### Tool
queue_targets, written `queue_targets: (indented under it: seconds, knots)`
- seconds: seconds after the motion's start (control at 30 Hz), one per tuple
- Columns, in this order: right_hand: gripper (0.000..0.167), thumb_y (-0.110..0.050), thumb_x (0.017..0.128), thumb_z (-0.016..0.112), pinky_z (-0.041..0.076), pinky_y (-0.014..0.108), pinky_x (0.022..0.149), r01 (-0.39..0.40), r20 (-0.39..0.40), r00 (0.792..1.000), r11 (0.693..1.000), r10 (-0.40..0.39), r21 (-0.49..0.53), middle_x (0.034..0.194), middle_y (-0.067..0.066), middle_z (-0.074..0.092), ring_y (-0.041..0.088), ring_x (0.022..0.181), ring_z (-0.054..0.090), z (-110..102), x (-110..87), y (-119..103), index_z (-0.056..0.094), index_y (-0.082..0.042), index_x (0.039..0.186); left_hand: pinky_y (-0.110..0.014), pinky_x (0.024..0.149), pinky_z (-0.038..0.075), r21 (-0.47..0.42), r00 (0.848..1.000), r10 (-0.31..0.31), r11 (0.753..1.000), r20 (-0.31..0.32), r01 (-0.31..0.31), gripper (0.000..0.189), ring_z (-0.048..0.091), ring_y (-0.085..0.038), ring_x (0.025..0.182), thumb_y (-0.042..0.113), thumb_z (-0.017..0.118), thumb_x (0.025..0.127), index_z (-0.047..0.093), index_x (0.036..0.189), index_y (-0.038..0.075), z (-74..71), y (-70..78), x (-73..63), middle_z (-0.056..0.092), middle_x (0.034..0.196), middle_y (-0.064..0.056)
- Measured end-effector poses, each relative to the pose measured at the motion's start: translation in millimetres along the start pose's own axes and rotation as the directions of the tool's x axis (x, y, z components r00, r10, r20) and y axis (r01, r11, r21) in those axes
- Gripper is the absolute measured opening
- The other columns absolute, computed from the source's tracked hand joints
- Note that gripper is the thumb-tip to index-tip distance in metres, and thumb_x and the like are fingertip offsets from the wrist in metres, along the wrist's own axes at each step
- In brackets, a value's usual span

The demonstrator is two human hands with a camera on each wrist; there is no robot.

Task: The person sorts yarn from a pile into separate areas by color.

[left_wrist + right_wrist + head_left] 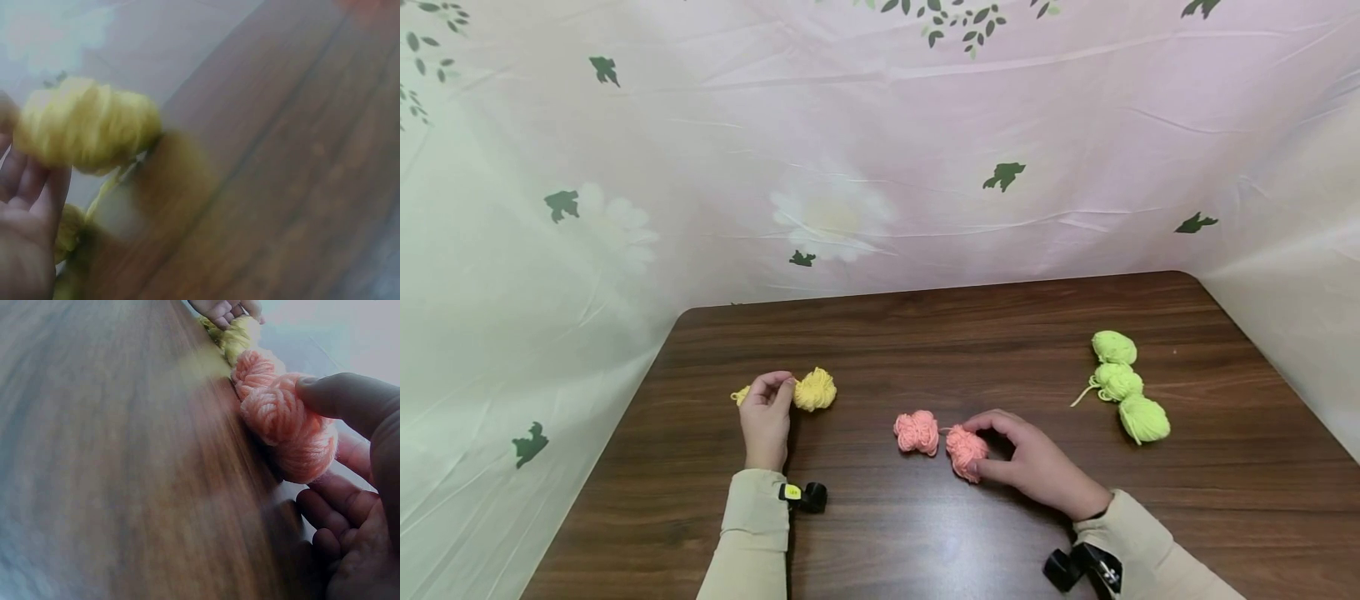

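Under my left hand (766, 421), at the left of the table, lie yellow yarn balls. Its thumb and fingers pinch the yellow yarn at the left side of one yellow yarn ball (815, 389); another bit of yellow yarn (741, 395) peeks out on the hand's other side. A loose strand (106, 190) joins yellow balls in the left wrist view. My right hand (1037, 462) grips a coral yarn ball (966, 452) between thumb and fingers. Just left of that sits a second coral yarn ball (917, 433), with a thin strand between the two.
Three lime-green yarn balls (1118, 382) stand in a slanting row at the right, a loose tail sticking out leftward. The dark wooden table (880, 533) ends at the back against a printed cloth (910, 108), which also hangs along both sides.
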State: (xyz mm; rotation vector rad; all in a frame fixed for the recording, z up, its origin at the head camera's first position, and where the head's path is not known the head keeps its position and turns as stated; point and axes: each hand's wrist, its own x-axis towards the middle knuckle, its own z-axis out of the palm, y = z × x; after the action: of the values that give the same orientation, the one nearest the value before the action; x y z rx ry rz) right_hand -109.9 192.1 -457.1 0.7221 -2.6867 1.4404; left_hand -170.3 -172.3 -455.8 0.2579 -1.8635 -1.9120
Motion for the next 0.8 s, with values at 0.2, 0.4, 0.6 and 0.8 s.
queue_targets:
  seconds: [0.2,0.4,0.6,0.8]
  knots:
    - [0.038,-0.026,0.082,0.084,0.046,0.031,0.099,-0.01,0.003,1.0,1.0,0.01,0.003,0.119,-0.011,0.065,0.013,0.113,0.058,0,-0.5,-1,0.068,-0.027,0.116,-0.016,0.067,0.046,0.183,0.996,0.073,0.981,-0.042,-0.064,0.009,0.055,-0.009,0.08,-0.002,0.064,0.093,0.067,0.097,-0.008,4.0,22.8,-9.3,0.064,0.09,-0.01]
    - [0.038,-0.025,0.082,0.084,0.045,0.032,0.099,-0.014,0.005,1.0,1.0,0.014,0.015,0.119,-0.011,0.065,0.013,0.114,0.058,0,-0.6,-1,0.068,-0.027,0.116,-0.014,0.062,0.043,0.237,0.988,0.124,0.966,-0.093,-0.099,0.014,0.052,-0.011,0.077,0.001,0.065,0.093,0.068,0.101,-0.01,1.1,11.3,-3.7,0.063,0.089,-0.011]
    - [0.039,-0.023,0.081,0.085,0.045,0.032,0.1,-0.004,0.002,1.0,1.0,0.004,0.014,0.118,-0.011,0.066,0.013,0.114,0.058,0,-0.5,-1,0.068,-0.026,0.116,-0.015,0.06,0.044,0.234,0.988,0.103,0.969,-0.113,-0.074,0.01,0.053,-0.011,0.078,0.004,0.067,0.093,0.07,0.099,-0.003,-4.0,-1.0,1.2,0.064,0.091,-0.008]
    - [0.039,-0.023,0.081,0.085,0.045,0.031,0.1,-0.006,0.0,1.0,1.0,0.006,0.008,0.118,-0.011,0.065,0.013,0.114,0.058,0,-0.7,-1,0.068,-0.026,0.116,-0.017,0.057,0.043,0.236,0.983,0.092,0.97,-0.157,-0.053,0.004,0.053,-0.01,0.07,0.003,0.063,0.092,0.067,0.093,0.001,-5.5,-3.5,1.3,0.064,0.092,-0.009]
